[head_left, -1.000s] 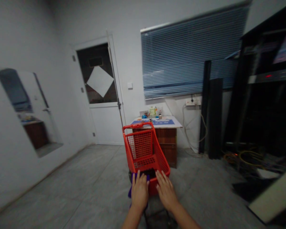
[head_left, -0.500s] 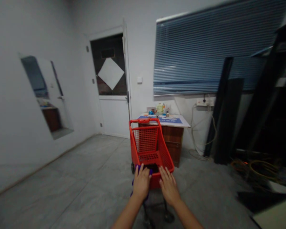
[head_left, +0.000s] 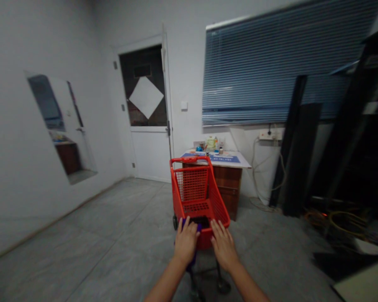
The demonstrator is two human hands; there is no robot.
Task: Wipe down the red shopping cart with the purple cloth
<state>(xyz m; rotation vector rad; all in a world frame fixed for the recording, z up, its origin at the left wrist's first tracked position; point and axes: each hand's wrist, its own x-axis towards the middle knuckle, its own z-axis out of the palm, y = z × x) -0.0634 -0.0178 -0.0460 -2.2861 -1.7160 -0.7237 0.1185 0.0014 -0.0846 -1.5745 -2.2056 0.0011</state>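
A red child-size shopping cart (head_left: 193,184) stands in front of me on the floor, its handle at the far end. My left hand (head_left: 185,241) is on the near rim of its basket, fingers bent over a purple thing (head_left: 199,227). Parts of that purple thing show beyond the fingertips and below the wrist; its kind I cannot make out. My right hand (head_left: 223,245) lies on the right part of the same rim, palm down, fingers stretched out, holding nothing. Something dark lies in the basket's near end, between my hands. Black wheels (head_left: 223,286) show under the cart.
Behind the cart is a brown desk (head_left: 231,188) with small items and a blue-and-white sheet on top. A white door (head_left: 149,155) and a wall mirror (head_left: 63,126) are to the left. Dark panels (head_left: 304,159) and cables (head_left: 346,222) are at the right.
The purple thing under my left hand shows a little less on the hand's left side. Both hands stay at the rim, and the cart has hardly moved.
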